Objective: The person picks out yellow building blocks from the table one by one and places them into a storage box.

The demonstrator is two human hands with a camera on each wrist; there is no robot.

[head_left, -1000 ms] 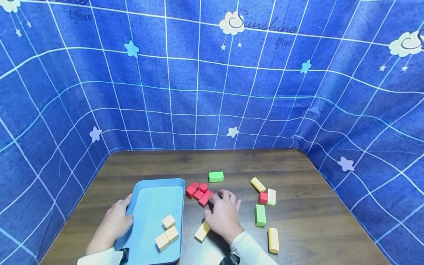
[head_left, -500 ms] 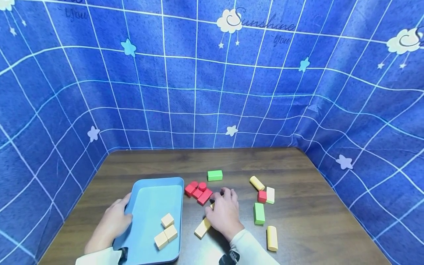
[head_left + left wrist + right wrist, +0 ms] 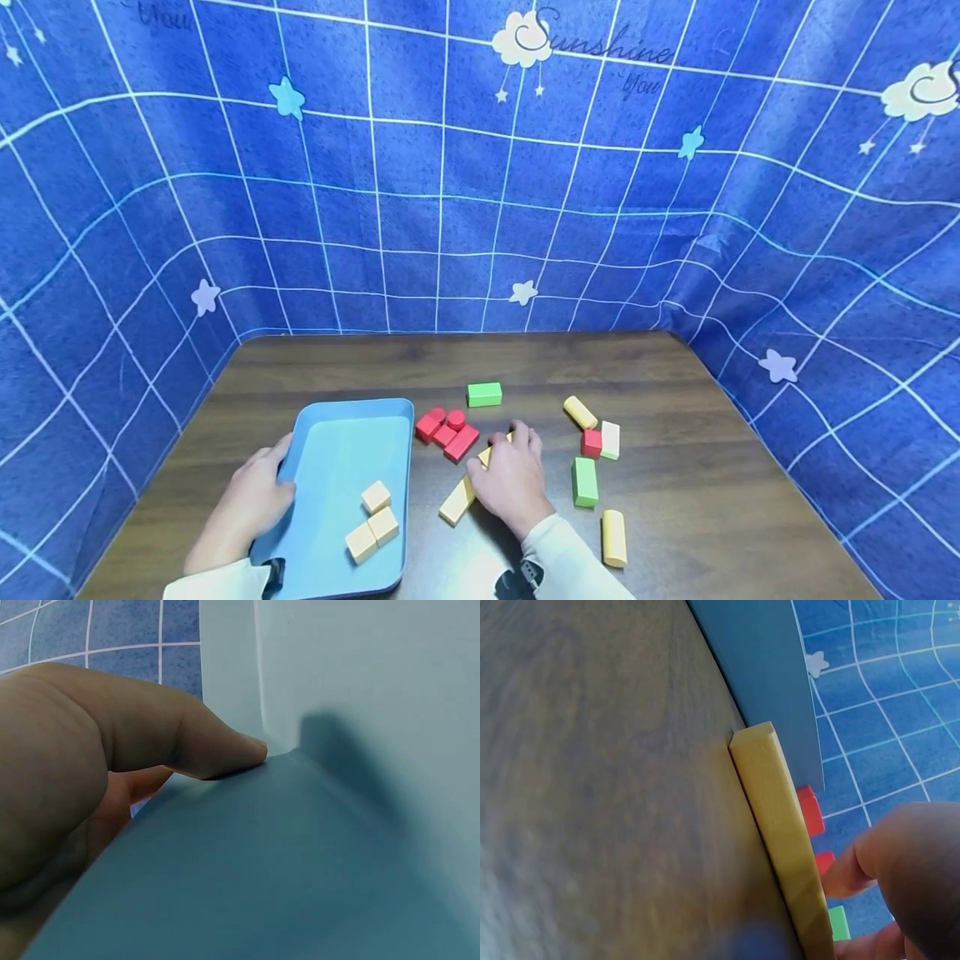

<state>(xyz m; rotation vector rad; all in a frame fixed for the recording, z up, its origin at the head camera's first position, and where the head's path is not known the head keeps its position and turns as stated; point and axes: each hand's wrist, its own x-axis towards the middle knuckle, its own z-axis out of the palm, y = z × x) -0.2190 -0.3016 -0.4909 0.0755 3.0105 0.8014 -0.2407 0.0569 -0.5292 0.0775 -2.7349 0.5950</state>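
My left hand (image 3: pixel 258 492) grips the left wall of a blue tray (image 3: pixel 341 446). In the left wrist view the thumb (image 3: pixel 217 746) lies over the inside of the wall, with other fingers behind it. Three pale wooden cubes (image 3: pixel 372 522) sit toward the tray's near right. To the right of the tray, my right hand (image 3: pixel 513 477) is bent over a long yellow wooden block (image 3: pixel 458 500), holding it at its far half. The block (image 3: pixel 780 832) lies along the tabletop in the right wrist view, fingertips (image 3: pixel 844 881) right at its side. The palm hides its middle.
Several red blocks (image 3: pixel 461 443) cluster at the tray's right wall, a green block (image 3: pixel 484 395) behind them. Further right lie two yellow cylinders (image 3: pixel 613 538), a red cube (image 3: pixel 591 444), a pale block (image 3: pixel 611 440) and another green block (image 3: pixel 585 482). A blue curtain (image 3: pixel 450 208) surrounds the table.
The long wooden block has slid a little away from the person, and its far end now shows beyond my right fingers. My left hand stays on the tray. The head view has shifted slightly.
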